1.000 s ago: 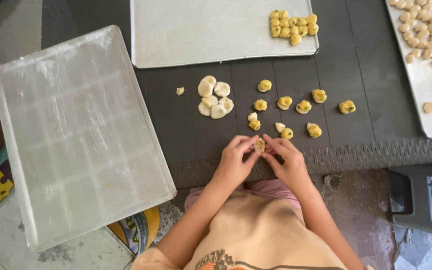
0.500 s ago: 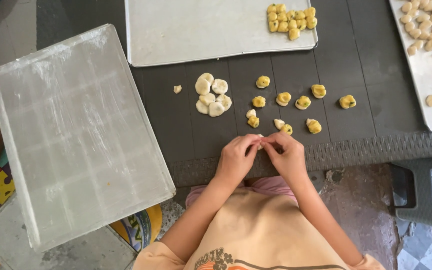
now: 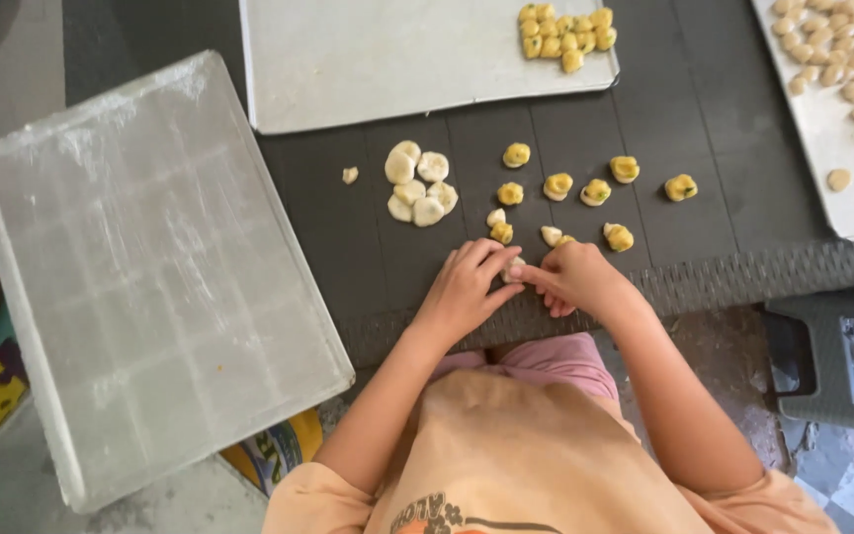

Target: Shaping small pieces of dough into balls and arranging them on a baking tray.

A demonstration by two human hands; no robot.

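I wear a peach-orange short-sleeved top with a dark printed design near the collar and pink shorts below it. My left hand (image 3: 462,287) and right hand (image 3: 573,278) are bare, no rings or gloves, forearms uncovered.

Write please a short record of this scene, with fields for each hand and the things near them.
left hand: pinches a small dough piece together with the right hand
right hand: fingertips on the same piece
table: dark, slatted
plain dough pile: just beyond the left hand
filled pieces: loose, scattered beyond the hands
near tray: floured, at the left
far tray: filled pieces clustered in one corner
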